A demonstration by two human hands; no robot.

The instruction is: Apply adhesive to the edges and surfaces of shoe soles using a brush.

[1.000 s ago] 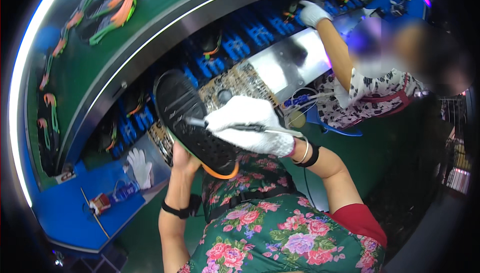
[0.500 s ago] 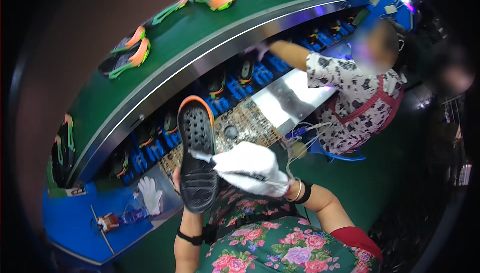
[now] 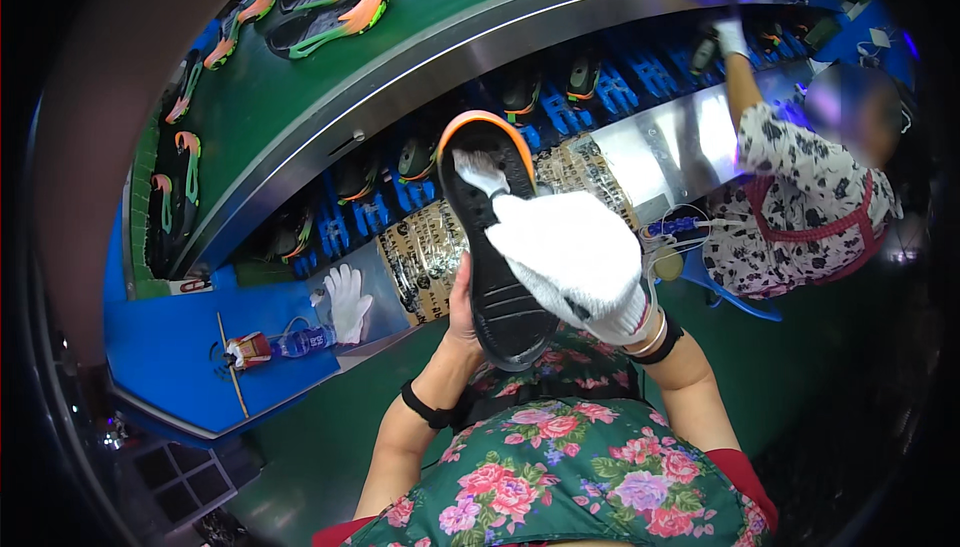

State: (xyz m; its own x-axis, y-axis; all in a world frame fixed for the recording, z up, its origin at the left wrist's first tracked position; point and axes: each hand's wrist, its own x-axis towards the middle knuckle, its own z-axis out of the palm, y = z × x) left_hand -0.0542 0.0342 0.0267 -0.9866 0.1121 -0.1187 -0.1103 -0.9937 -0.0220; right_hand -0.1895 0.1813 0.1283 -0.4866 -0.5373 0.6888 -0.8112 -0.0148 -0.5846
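Observation:
A black shoe sole with an orange rim round its far end stands tilted in front of me. My bare left hand grips its left edge, with most of the fingers hidden behind it. In a white knitted glove, my right hand is closed round the handle of a brush. The brush's pale bristles lie on the far, orange-rimmed end of the sole. Glove and hand cover part of the sole's right side.
Beyond, a green conveyor belt carries several black, orange and green shoe parts. Below it, blue holders carry dark shoes. A co-worker reaches there at right. On the blue table lie a white glove, a bottle and a thin stick.
The brush has moved from the middle of the sole to its orange-rimmed far end. My view has shifted, and the sole sits further right and higher. The co-worker's arm now reaches upward.

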